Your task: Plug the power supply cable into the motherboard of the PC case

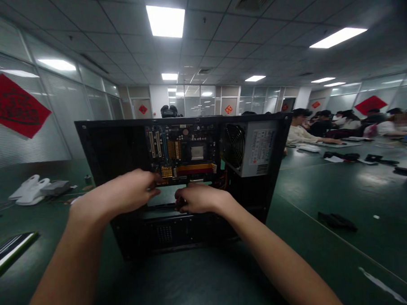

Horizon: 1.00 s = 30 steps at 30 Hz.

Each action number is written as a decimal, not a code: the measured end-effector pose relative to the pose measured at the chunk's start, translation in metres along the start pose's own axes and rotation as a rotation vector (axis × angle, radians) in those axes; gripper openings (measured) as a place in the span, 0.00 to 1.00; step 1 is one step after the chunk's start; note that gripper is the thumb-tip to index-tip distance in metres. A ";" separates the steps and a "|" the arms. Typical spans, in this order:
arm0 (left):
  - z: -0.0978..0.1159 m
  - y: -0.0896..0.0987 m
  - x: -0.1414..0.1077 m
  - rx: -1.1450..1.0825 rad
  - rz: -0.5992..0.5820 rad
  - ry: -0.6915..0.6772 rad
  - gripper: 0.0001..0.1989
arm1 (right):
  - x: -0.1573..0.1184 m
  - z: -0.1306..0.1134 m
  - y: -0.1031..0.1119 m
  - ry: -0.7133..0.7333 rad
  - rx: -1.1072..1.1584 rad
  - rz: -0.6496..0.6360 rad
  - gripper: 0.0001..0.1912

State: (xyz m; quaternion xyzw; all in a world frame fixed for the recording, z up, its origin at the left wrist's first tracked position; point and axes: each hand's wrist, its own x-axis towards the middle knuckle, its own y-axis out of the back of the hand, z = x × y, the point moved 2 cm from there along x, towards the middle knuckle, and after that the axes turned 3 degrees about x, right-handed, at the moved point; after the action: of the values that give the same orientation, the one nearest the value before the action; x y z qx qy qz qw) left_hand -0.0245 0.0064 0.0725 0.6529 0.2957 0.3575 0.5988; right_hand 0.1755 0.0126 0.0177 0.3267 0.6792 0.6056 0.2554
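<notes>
A black computer case [139,236] stands open-sided on the table in front of me. Inside it is a motherboard [206,143] with a bare square processor area, gold heatsinks and red and yellow memory slots. My left hand [137,187] reaches to the board's lower left corner, thumb and forefinger apart with nothing visible between them. Beside it, my right hand [200,197] is at the opening below the board. Its fingers are curled together around something dark and small that I cannot make out. A power supply [260,150] with a fan sits at the case's upper right.
The green table [302,256] holds a black item [337,221] at right, a white strip [383,284] near the front, and white parts [29,189] and a grey box [55,187] at left. A green-edged panel [12,253] lies left. Several people sit at the far right.
</notes>
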 end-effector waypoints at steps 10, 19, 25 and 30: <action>0.046 0.008 0.008 -0.126 0.027 -0.262 0.31 | -0.066 -0.008 0.065 0.132 0.477 0.413 0.14; 0.070 0.030 -0.001 -0.194 0.306 -0.296 0.20 | -0.096 -0.020 0.080 0.110 0.376 0.444 0.19; 0.084 0.037 -0.018 -0.151 0.465 -0.317 0.24 | -0.104 -0.026 0.083 0.088 0.333 0.422 0.18; 0.093 0.040 -0.031 -0.106 0.549 -0.377 0.26 | -0.116 -0.033 0.087 0.134 0.390 0.335 0.17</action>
State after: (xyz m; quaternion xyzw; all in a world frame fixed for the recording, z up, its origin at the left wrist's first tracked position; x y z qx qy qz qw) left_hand 0.0330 -0.0762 0.1067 0.7307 -0.0260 0.3934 0.5574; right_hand 0.2385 -0.0922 0.1026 0.4369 0.7348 0.5175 0.0380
